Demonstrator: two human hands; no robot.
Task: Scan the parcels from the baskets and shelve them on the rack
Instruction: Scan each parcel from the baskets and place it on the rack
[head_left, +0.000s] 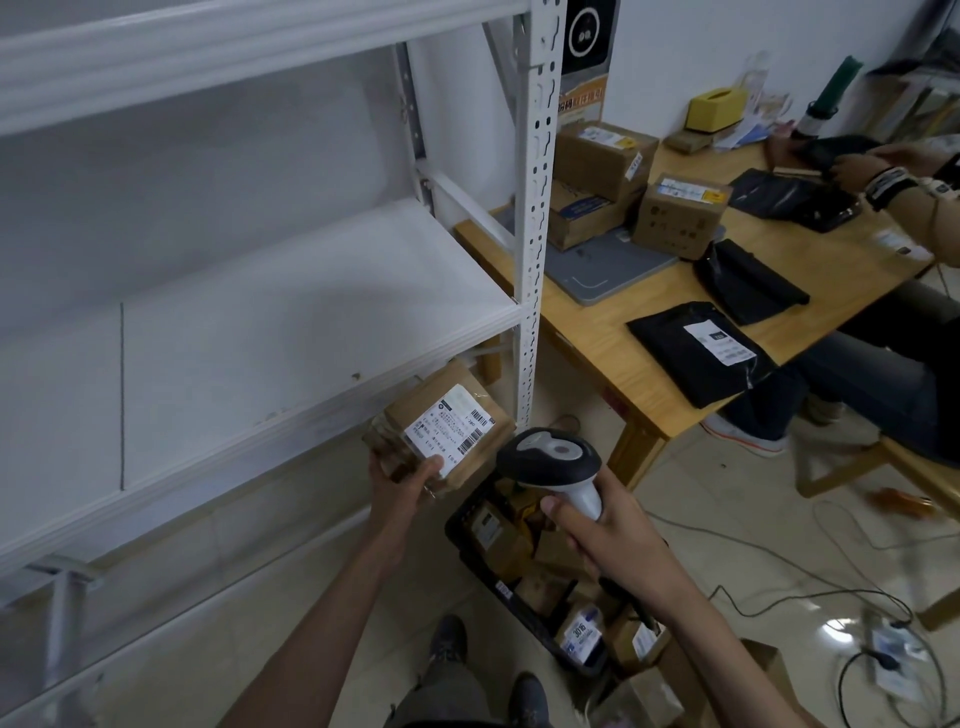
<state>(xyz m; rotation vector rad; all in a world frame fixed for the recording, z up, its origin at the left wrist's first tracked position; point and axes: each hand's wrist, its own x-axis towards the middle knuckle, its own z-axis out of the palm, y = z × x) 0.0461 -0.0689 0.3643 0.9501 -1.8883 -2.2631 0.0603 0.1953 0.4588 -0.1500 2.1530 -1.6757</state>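
One small brown cardboard parcel (441, 423), stiff and probably light, is pinched at its lower edge by the left hand (402, 486), just below the white metal rack (322, 291); the right hand (597, 530) is wrapped around a grey handheld scanner (550, 460).

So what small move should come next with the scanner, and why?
Probably tip the scanner in the right hand left toward the label. The left hand holds the parcel label-up beside the scanner head, and the shelf looks bare, so scanning seems to come first.
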